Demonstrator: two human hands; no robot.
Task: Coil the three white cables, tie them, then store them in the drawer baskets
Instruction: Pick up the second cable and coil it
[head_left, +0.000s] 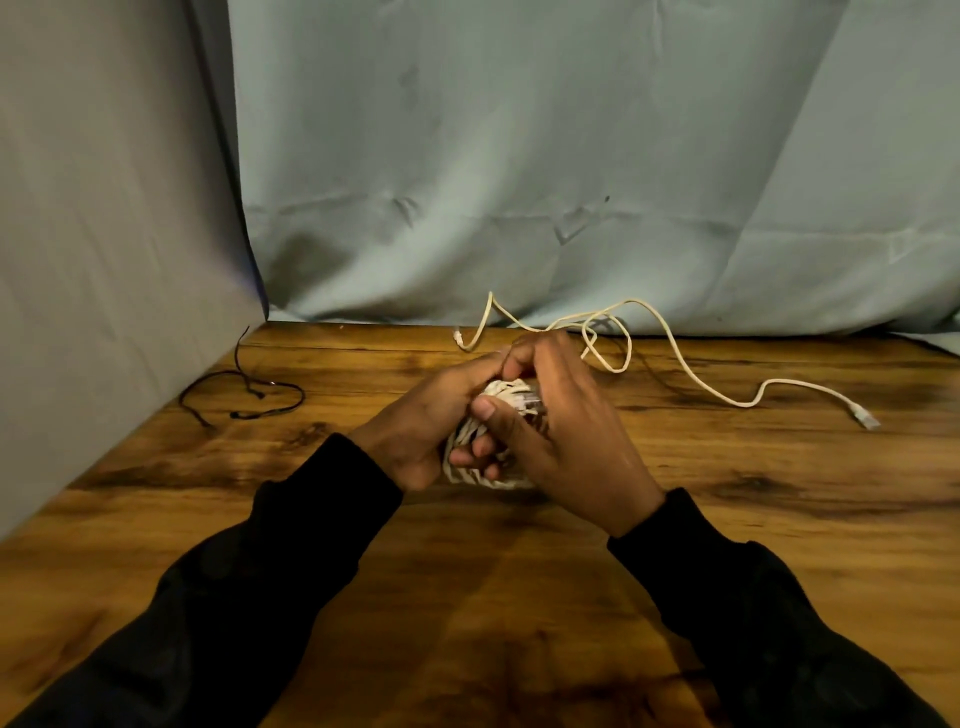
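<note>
Mid-frame: we are gripping the coiled cable (491, 441), left hand (415, 431) and right hand (561, 436) both clamped round it. Keeping loops pinched tight while securing the plug end; loose cable (675, 353) lying upper right.

Dim, warm-toned light. Soft shadows are cast beneath the hands (519, 426) and toward the near edge of the wooden table (727, 519); a broad dark patch is seen between the black sleeves (260, 597). A dull sheen is noted on the wood. Fingers are slightly smeared by motion. The backdrop cloth (519, 156) is rendered grey-blue and soft. Wide-angle bowing is visible at the frame edges.
</note>
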